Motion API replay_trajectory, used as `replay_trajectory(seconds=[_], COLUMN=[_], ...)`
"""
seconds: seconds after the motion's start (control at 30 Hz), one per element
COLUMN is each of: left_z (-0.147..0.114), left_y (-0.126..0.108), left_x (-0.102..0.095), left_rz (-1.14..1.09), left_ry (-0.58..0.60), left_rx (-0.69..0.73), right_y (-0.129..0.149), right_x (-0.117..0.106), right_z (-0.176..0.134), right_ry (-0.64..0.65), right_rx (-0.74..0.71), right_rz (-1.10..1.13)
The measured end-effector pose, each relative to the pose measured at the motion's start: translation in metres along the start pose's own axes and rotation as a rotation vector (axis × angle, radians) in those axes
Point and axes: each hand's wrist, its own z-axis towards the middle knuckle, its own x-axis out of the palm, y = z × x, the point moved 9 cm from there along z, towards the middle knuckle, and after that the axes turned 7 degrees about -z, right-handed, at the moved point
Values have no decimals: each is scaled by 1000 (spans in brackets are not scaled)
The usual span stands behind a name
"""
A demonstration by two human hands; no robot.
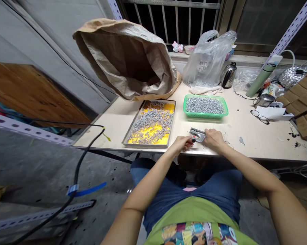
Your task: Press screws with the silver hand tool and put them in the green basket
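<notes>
Near the table's front edge, my right hand point(214, 139) is closed around one end of a grey metal clamp-like tool point(198, 134) with a small red part and a black round tip. My left hand point(182, 144) is beside the tool's other end, fingers pinched together close to the black tip; what they hold is too small to make out. Left of my hands lies a shallow metal tray point(170, 126), lined in yellow and strewn with small silvery screw-like pieces point(153, 119). Beyond the tool stands a green plastic basket point(206, 115) filled with similar metal pieces.
A large open paper sack point(128, 61) leans behind the tray. At the back are a clear plastic bag point(203, 61), a metal kettle point(229, 75) and a green bottle point(260, 81). Glasses point(260, 117) and stacked cardboard boxes point(303, 98) occupy the right. A black cable point(78, 163) hangs at left.
</notes>
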Motion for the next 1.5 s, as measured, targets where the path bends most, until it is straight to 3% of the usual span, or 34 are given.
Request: replay_trajectory(seconds=[0.1, 0.2, 0.27, 0.4, 0.53, 0.83, 0.97, 1.07, 1.2, 1.33, 1.43, 1.5], left_z=[2, 5, 7, 11, 18, 18, 20, 26, 44, 74, 88, 81], left_y=[3, 0, -4, -14, -21, -54, -47, -46, -82, -135, -150, -151], left_x=[6, 8, 12, 23, 33, 69, 69, 56, 49, 75, 88, 83], left_rz=[65, 110, 112, 151, 225, 215, 156, 48, 30, 194, 333, 412], left_ry=[25, -28, -55, -84, -64, 197, 198, 112, -27, -84, -117, -155], left_rx=[6, 77, 136, 245, 251, 305, 289, 289, 440, 542, 508, 549], right_y=[-5, -11, -17, -32, -40, -48, -55, -61, -66, -61, -63, -65], right_x=[-10, -18, -13, 7, 15, 24, 27, 31, 38, 39, 40, 42], right_z=[0, -7, -13, -24, -31, -32, -35, -35, -32, -29, -31, -32], right_ry=[-112, -310, -374, -352, -364, -426, -446, -449, -415, -379, -383, -397], right_rx=[24, 39, 84, 224, 314, 415, 470, 500, 523, 488, 479, 474], right_rz=[16, 60, 102, 199, 271, 410, 409, 414, 439, 420, 418, 419])
